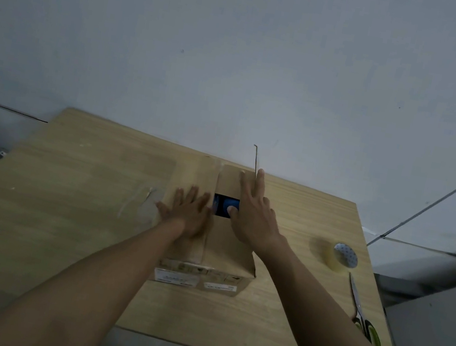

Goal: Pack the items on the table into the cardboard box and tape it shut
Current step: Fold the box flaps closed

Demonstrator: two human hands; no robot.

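Wooden table (62, 204), cardboard box (225, 251), tape roll (341, 258), scissors (363, 315) (right edge)

One box (226, 245) stands on one table (68, 205). Two hands lie on its flaps — the left (187, 213) and the right (253, 211). One blue item (228, 205) shows through the gap between the flaps. On the table's right side: one tape roll (341, 257) and one pair of scissors (363, 315).
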